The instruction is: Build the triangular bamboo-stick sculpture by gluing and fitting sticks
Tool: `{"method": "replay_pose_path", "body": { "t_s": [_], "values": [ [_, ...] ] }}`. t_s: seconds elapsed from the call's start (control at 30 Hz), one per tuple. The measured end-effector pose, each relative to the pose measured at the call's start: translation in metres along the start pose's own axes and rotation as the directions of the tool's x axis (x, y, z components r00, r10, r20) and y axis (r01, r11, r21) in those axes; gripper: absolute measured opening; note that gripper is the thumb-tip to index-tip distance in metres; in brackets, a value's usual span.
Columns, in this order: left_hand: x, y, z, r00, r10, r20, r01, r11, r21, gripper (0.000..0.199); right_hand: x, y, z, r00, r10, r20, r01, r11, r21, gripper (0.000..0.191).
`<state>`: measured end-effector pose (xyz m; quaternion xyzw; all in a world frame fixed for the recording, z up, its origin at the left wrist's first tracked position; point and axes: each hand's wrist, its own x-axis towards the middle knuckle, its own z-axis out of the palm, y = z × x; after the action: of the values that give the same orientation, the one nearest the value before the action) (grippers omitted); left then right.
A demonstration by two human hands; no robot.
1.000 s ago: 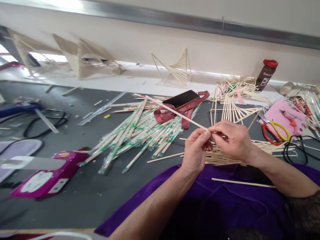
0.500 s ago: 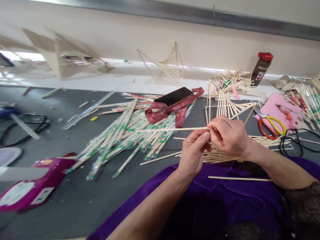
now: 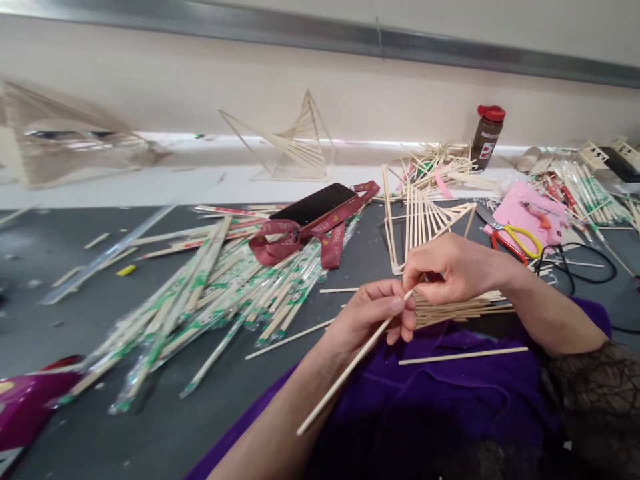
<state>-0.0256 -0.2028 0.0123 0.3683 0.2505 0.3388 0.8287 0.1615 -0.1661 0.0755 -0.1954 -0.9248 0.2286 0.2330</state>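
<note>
A thin wooden chopstick slants down and left from between my two hands. My left hand is closed around its upper part, thumb on top. At the upper end, my right hand pinches the tip. Behind my right hand lies a pile of bare chopsticks, partly covered by it. Another chopstick rests on the purple cloth over my lap. Just beyond my hands stands a frame built of sticks.
Paper-wrapped chopsticks spread over the grey table, with a phone and red lanyard on them. Scissors, pink paper and a bottle are at right. A stick model stands by the wall.
The chopstick has swung from nearly level, pointing left, to slanting down towards me. Both hands still hold it. The whole view has shifted to the right.
</note>
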Motion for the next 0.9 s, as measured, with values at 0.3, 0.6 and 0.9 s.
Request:
{"method": "replay_pose_path", "body": {
  "t_s": [0.3, 0.6, 0.9],
  "values": [
    [0.002, 0.002, 0.010, 0.980, -0.118, -0.161, 0.127, 0.991, 0.047, 0.017, 0.004, -0.012, -0.003, 0.947, 0.165, 0.274, -0.118, 0.976, -0.182, 0.019],
    [0.004, -0.002, 0.008, 0.962, -0.139, -0.235, 0.147, 0.989, 0.016, 0.018, 0.011, -0.020, -0.008, 0.906, 0.242, 0.347, -0.147, 0.949, -0.279, 0.021],
    [0.007, -0.004, 0.008, 0.929, -0.095, -0.358, 0.126, 0.990, 0.064, 0.016, 0.015, -0.016, -0.009, 0.892, 0.245, 0.380, -0.137, 0.947, -0.289, 0.019]
  ]
}}
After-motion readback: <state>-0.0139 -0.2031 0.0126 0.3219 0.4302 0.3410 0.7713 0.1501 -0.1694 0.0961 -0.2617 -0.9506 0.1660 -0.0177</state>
